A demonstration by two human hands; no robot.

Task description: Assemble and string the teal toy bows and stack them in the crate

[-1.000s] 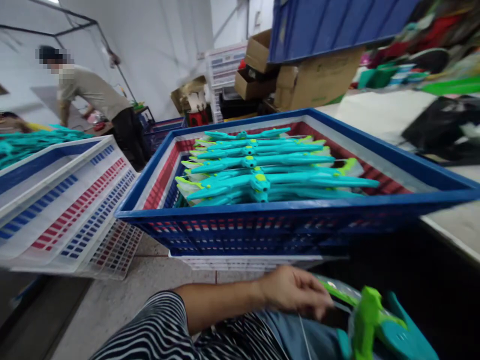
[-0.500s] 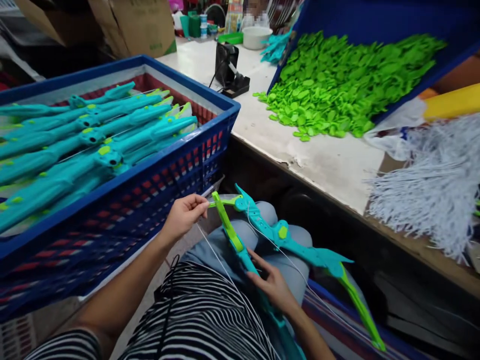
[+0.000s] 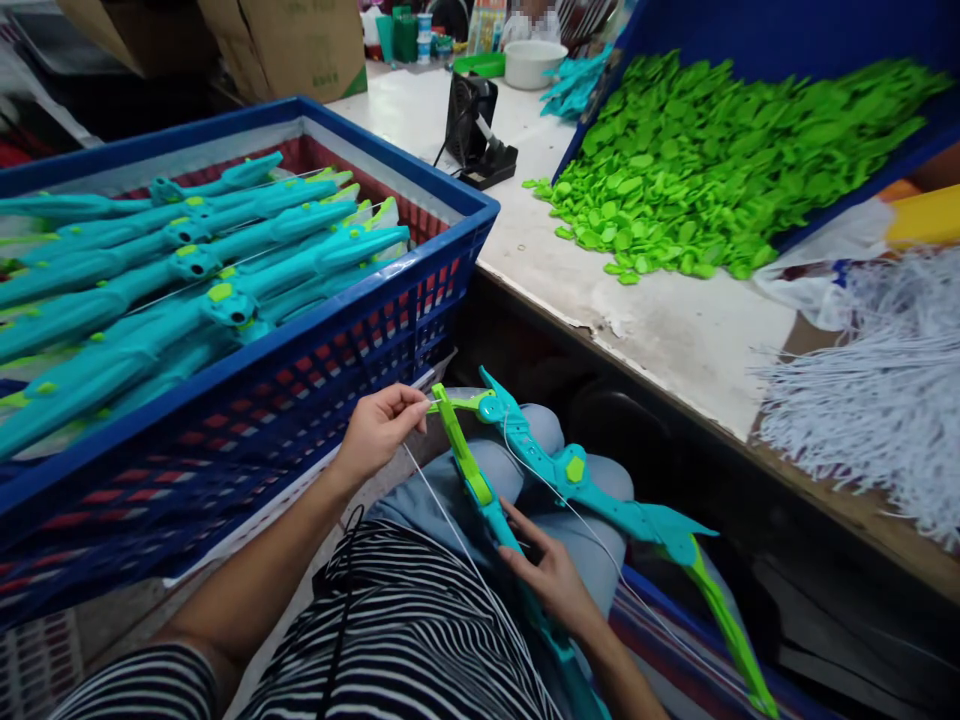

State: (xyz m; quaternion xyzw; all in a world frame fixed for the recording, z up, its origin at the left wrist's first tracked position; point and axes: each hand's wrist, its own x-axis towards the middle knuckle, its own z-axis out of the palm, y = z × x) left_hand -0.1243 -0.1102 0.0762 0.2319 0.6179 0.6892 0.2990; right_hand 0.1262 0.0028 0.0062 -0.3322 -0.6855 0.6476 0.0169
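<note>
My left hand (image 3: 382,432) is closed in a pinch on a thin white string (image 3: 442,510), right beside the lime-green tip of a turquoise toy bow (image 3: 466,450). The string runs down from my fingers along my striped shirt. My right hand (image 3: 551,578) wraps round the turquoise limb of this same bow, whose lower part is partly hidden by the hand and forearm. Across my knees lies a second toy bow (image 3: 551,468), turquoise with green ends and a loose white string hanging along it. No hand touches that one.
To the left, a blue crate (image 3: 442,180) holds several turquoise bows. On the white worktable (image 3: 540,240) lie a heap of green plastic pieces (image 3: 675,170), a bundle of white strings (image 3: 877,380) and a black stand (image 3: 472,130). A person sits at the far end.
The camera view has shifted, so surroundings sit a little further right. Both hands keep nearly the same hold; a short bit of string now shows between my left fingers and the green tip.
</note>
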